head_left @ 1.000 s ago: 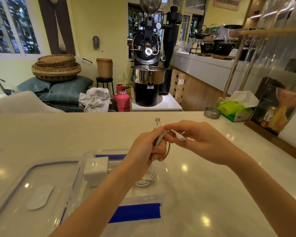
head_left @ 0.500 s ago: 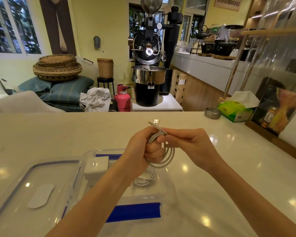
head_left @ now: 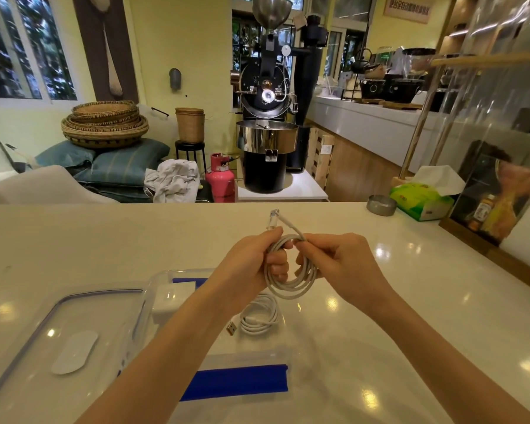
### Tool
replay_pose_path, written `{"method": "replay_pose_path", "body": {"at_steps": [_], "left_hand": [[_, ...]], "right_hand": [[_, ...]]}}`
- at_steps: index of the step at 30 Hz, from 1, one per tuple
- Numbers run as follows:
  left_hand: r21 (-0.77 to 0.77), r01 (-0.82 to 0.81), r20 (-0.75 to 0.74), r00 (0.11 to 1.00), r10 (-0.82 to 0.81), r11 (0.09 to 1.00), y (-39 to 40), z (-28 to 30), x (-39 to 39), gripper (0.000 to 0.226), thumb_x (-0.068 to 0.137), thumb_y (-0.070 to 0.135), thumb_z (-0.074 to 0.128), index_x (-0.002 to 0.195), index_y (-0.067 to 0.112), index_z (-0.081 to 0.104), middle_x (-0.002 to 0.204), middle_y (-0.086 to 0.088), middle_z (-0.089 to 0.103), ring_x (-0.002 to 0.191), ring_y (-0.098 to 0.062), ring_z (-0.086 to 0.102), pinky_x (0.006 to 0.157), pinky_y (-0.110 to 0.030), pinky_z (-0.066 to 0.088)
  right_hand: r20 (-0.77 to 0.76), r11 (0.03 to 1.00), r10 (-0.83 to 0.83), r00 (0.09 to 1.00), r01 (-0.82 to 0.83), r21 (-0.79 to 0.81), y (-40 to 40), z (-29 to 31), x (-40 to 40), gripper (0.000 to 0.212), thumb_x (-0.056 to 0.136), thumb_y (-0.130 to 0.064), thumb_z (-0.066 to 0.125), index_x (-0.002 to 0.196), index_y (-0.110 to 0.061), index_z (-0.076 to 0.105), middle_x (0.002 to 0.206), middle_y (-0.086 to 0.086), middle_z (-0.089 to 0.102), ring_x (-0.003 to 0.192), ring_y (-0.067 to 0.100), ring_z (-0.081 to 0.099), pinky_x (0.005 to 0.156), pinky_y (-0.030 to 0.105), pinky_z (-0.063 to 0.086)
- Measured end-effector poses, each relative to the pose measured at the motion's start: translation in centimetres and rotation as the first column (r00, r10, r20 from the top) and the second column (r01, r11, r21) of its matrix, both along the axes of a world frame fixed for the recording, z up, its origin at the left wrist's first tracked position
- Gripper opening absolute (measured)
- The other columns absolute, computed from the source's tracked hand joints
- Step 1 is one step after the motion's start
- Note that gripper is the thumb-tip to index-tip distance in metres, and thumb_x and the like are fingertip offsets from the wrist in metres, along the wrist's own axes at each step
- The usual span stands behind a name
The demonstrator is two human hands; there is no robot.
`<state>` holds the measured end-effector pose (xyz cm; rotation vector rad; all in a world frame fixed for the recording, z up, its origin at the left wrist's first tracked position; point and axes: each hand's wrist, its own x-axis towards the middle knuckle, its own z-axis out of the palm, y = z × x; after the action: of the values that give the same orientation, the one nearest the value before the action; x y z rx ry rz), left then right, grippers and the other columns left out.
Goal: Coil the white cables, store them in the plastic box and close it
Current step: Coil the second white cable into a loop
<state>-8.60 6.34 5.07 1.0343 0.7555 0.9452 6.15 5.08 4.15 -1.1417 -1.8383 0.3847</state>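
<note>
A white cable [head_left: 291, 281] hangs in a round coil between my hands above the counter. My left hand [head_left: 251, 264] grips the top of the coil, and a plug end [head_left: 273, 217] sticks up past its fingers. My right hand [head_left: 340, 264] pinches the same coil from the right. Below them stands the clear plastic box [head_left: 242, 356] with blue clips. Inside it lie a second coiled white cable [head_left: 259, 316] with a USB plug and a white charger block [head_left: 172, 299]. The box's lid [head_left: 58, 344] lies flat to its left.
A pale glossy counter [head_left: 410, 301] carries everything. At its far right stand a small metal ashtray [head_left: 381, 205], a green tissue box [head_left: 423, 200] and a framed display [head_left: 502, 194]. Beyond the counter's far edge is a coffee roaster [head_left: 266, 117].
The cable has gone from a short bundle pinched between my fingers to a full round coil hanging below them. Both hands have stayed in about the same place.
</note>
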Motion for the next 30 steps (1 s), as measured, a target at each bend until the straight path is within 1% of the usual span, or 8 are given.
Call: {"method": "replay_pose_path", "body": {"at_steps": [5, 8, 13, 18, 21, 24, 27, 30], "left_hand": [[0.003, -0.125, 0.011, 0.992, 0.125, 0.992, -0.1, 0.0, -0.3, 0.035, 0.091, 0.021, 0.034, 0.088, 0.001, 0.062, 0.058, -0.005, 0.057, 0.059, -0.018, 0.054, 0.066, -0.032, 0.048], [0.061, -0.207, -0.027, 0.977, 0.209, 0.976, -0.3, 0.4, -0.2, 0.030, 0.091, 0.013, 0.038, 0.084, 0.004, 0.066, 0.067, -0.009, 0.069, 0.072, -0.024, 0.065, 0.077, -0.037, 0.054], [0.254, -0.211, -0.205, 0.942, 0.265, 0.944, -0.5, 0.1, -0.5, 0.029, 0.096, 0.020, 0.038, 0.099, 0.010, 0.065, 0.090, -0.008, 0.072, 0.086, -0.020, 0.070, 0.076, -0.025, 0.057], [0.609, -0.388, -0.181, 0.781, 0.598, 0.692, -0.4, -1.0, -0.6, 0.017, 0.090, 0.017, 0.050, 0.091, 0.024, 0.066, 0.080, 0.005, 0.068, 0.081, -0.012, 0.065, 0.071, -0.019, 0.054], [0.895, -0.224, -0.130, 0.697, 0.705, 0.386, -1.1, -1.2, -0.4, 0.019, 0.086, 0.023, 0.053, 0.093, 0.016, 0.069, 0.076, -0.001, 0.068, 0.076, -0.013, 0.060, 0.063, -0.019, 0.051], [0.982, 0.055, -0.178, 0.596, 0.783, 0.181, -1.3, -1.7, -0.4, 0.028, 0.084, 0.022, 0.051, 0.094, 0.005, 0.070, 0.072, -0.008, 0.069, 0.061, -0.012, 0.060, 0.053, -0.023, 0.052], [0.956, 0.247, -0.259, 0.470, 0.844, 0.156, -1.3, -1.8, -0.4, 0.021, 0.080, 0.023, 0.056, 0.079, 0.010, 0.073, 0.058, -0.005, 0.066, 0.052, -0.017, 0.057, 0.041, -0.025, 0.047], [0.919, 0.266, -0.378, 0.384, 0.842, 0.292, -1.8, -1.0, 0.1, 0.019, 0.082, 0.026, 0.059, 0.078, 0.015, 0.074, 0.058, -0.003, 0.063, 0.057, -0.014, 0.048, 0.047, -0.018, 0.031]], "right_hand": [[-0.054, 0.991, -0.134, 0.990, 0.133, -0.016, 0.3, 0.0, -0.1, 0.018, 0.088, -0.013, 0.057, 0.081, -0.007, 0.072, 0.059, -0.009, 0.062, 0.057, 0.014, 0.065, 0.060, 0.024, 0.057], [-0.076, 0.985, -0.169, 0.983, 0.166, -0.040, 0.5, 0.1, 0.1, 0.018, 0.088, -0.014, 0.057, 0.078, -0.008, 0.072, 0.058, -0.008, 0.062, 0.058, 0.012, 0.065, 0.058, 0.023, 0.058], [-0.096, 0.978, -0.203, 0.975, 0.196, -0.077, 0.6, 0.2, 0.2, 0.018, 0.087, -0.013, 0.057, 0.076, -0.007, 0.071, 0.058, -0.005, 0.062, 0.055, 0.015, 0.066, 0.057, 0.021, 0.058], [-0.137, 0.961, -0.261, 0.956, 0.244, -0.129, 1.2, 0.4, 0.7, 0.020, 0.087, -0.010, 0.057, 0.074, -0.002, 0.071, 0.057, 0.003, 0.063, 0.054, 0.017, 0.066, 0.056, 0.025, 0.059], [-0.110, 0.951, -0.284, 0.952, 0.265, -0.162, 1.5, 0.4, 0.7, 0.023, 0.087, -0.008, 0.056, 0.070, 0.000, 0.069, 0.054, 0.003, 0.061, 0.045, 0.008, 0.062, 0.048, 0.016, 0.055], [-0.058, 0.938, -0.315, 0.947, 0.301, -0.173, 1.8, 0.3, 0.7, 0.026, 0.087, -0.007, 0.055, 0.067, 0.002, 0.067, 0.050, 0.001, 0.059, 0.038, 0.002, 0.058, 0.043, 0.010, 0.049], [0.008, 0.927, -0.353, 0.935, 0.351, -0.131, 1.7, 0.1, 0.7, 0.025, 0.089, -0.011, 0.054, 0.071, -0.002, 0.068, 0.057, 0.005, 0.062, 0.048, 0.010, 0.063, 0.048, 0.011, 0.050], [0.043, 0.935, -0.354, 0.934, 0.355, -0.015, 1.2, 0.1, 0.3, 0.026, 0.090, -0.012, 0.052, 0.073, -0.001, 0.067, 0.063, 0.012, 0.066, 0.056, 0.021, 0.064, 0.055, 0.021, 0.053]]}}
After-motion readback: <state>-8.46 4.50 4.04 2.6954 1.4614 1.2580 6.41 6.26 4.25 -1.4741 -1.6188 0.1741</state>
